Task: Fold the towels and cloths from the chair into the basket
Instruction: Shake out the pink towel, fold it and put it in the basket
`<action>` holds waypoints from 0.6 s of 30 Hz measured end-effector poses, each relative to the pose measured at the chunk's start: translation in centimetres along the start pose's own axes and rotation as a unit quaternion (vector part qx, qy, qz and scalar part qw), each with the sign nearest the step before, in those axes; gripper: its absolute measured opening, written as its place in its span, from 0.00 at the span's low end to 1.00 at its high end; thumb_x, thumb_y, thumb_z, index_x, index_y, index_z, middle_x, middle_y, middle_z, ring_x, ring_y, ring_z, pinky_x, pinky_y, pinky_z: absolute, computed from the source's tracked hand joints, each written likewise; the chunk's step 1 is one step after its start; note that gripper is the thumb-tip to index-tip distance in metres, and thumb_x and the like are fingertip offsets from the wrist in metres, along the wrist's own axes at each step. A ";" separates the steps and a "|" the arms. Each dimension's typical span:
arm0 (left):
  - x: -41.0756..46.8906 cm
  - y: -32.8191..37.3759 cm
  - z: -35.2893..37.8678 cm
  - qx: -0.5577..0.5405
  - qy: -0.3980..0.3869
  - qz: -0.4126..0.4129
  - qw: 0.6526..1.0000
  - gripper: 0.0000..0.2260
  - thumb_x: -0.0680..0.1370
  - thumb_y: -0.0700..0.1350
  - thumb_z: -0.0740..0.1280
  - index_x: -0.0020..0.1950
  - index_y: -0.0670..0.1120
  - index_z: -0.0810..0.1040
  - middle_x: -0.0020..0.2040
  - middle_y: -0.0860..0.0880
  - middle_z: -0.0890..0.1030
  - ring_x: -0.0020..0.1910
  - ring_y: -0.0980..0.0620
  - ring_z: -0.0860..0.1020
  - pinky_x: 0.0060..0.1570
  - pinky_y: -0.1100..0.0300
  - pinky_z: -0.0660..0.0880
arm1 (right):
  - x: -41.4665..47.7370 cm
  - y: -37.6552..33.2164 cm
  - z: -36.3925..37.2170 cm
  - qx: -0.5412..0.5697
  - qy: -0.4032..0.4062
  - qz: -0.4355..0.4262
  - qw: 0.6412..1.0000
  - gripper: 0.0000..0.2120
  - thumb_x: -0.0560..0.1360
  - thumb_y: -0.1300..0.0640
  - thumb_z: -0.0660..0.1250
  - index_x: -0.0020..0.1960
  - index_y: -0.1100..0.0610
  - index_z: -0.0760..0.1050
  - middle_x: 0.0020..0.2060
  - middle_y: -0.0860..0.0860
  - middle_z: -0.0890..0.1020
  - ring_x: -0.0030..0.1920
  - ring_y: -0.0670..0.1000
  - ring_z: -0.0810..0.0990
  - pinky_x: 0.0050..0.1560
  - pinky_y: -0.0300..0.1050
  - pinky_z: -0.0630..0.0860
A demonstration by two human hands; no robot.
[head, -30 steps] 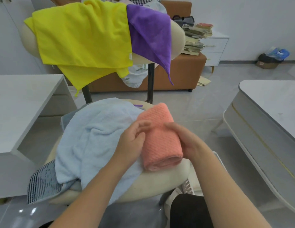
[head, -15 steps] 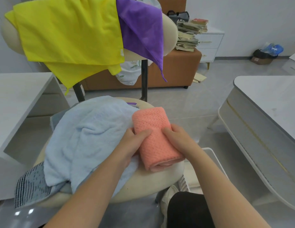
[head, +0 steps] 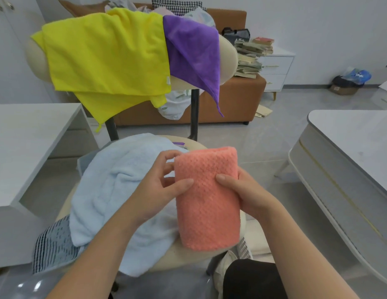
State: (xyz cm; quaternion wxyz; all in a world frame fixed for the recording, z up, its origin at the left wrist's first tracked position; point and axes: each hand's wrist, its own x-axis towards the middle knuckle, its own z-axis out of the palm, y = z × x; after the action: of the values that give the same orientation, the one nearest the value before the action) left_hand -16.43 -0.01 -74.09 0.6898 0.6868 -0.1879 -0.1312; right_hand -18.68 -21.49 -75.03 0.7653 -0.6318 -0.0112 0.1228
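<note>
Gripping the folded pink towel [head: 207, 203] from both sides: left hand [head: 164, 190] on its left edge, thumb across the front, fingers curled round the edge; right hand [head: 246, 190] on its right edge, thumb on the front, fingers wrapped behind. Held upright and tilted a little, lower end over the front of the chair seat [head: 188, 257]; touching it or not, cannot tell.

Just left of it, a rumpled blue towel [head: 115, 186] spread over most of the seat, under the left wrist. Beneath that, a striped cloth [head: 52, 244] hanging off the seat's left front. Below the pink towel, beside the right forearm, a corner of a white perforated basket [head: 244, 247].

Over the backrest [head: 226, 57], a yellow cloth [head: 106, 59] draped wide on the left and a purple cloth [head: 192, 52] on the right, overlapping its edge, one corner hanging down.

Behind the chair, an orange sofa [head: 235, 100] heaped with fabric, a stack of books [head: 251, 57] at its right end, white drawers [head: 276, 70] beside. A left bench [head: 26, 137] and a right bench [head: 350, 147] flanking the chair, well apart from it.
</note>
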 end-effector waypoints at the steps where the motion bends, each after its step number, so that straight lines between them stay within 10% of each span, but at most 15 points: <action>1: -0.3 0.1 -0.4 0.024 -0.012 0.008 1.000 0.21 0.65 0.55 0.75 0.54 0.64 0.72 0.51 0.56 0.80 0.46 0.53 0.82 0.44 0.60 0.79 | -0.1 0.0 0.2 -0.001 -0.013 0.001 1.000 0.37 0.59 0.42 0.80 0.64 0.55 0.75 0.57 0.55 0.82 0.58 0.56 0.81 0.54 0.49 0.79; 6: -1.3 0.9 -1.5 0.090 -0.101 0.022 0.991 0.18 0.66 0.53 0.75 0.54 0.61 0.75 0.50 0.58 0.79 0.48 0.55 0.81 0.46 0.60 0.79 | -0.5 -0.3 1.1 -0.020 -0.052 0.001 0.998 0.30 0.59 0.36 0.78 0.56 0.48 0.81 0.55 0.54 0.83 0.57 0.56 0.81 0.56 0.51 0.79; 11: -1.9 0.6 -3.5 0.265 -0.094 0.031 0.959 0.24 0.63 0.68 0.72 0.45 0.50 0.78 0.44 0.49 0.78 0.44 0.51 0.77 0.49 0.54 0.75 | -0.4 -0.2 1.3 -0.058 -0.031 0.014 0.998 0.13 0.66 0.52 0.74 0.47 0.58 0.82 0.45 0.55 0.84 0.47 0.54 0.83 0.47 0.47 0.80; 18: -2.6 0.7 -3.9 0.243 -0.070 0.109 0.961 0.09 0.67 0.54 0.74 0.43 0.55 0.80 0.52 0.55 0.74 0.54 0.52 0.75 0.54 0.67 0.69 | -0.2 -0.2 1.3 -0.059 -0.035 0.015 0.998 0.10 0.68 0.61 0.69 0.48 0.62 0.80 0.44 0.54 0.84 0.46 0.52 0.84 0.45 0.42 0.79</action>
State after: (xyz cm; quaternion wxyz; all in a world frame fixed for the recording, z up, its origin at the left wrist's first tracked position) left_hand -17.09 4.61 -73.52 0.4972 0.7982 -0.3358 -0.0533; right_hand -19.09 -20.29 -74.56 0.7238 -0.6713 -0.0356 0.1555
